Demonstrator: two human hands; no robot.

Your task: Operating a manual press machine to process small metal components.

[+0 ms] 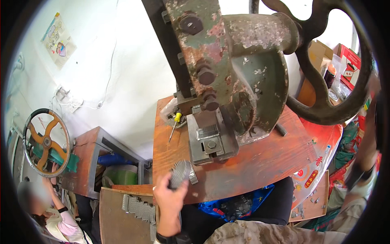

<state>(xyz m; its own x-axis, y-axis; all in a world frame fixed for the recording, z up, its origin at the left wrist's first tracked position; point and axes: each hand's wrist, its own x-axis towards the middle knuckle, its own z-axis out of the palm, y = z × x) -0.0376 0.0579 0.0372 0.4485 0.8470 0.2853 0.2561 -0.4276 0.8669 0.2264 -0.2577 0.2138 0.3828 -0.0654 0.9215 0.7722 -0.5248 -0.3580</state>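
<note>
My left hand [170, 199] grips a short stack of thin ribbed metal pieces [180, 174] between thumb and fingers, just in front of the press die. Beside it a small perforated metal strip [193, 175] lies on the wooden bench [252, 162]. At the far right, my right hand [373, 86] is closed at the outer rim of the dark iron handwheel [315, 95]; its fingers are blurred. The worn green hand press [260, 77] stands on the bench. Another ribbed metal piece [208, 131] sits in its steel die block [212, 146].
A yellow-handled screwdriver [177, 118] lies left of the die. Rows of metal pieces [139, 208] rest on a lower board [109, 219]. Below the bench edge, a blue bag [239, 205] holds small metal parts. At left, another person [61, 215] sits near a second handwheel [46, 142].
</note>
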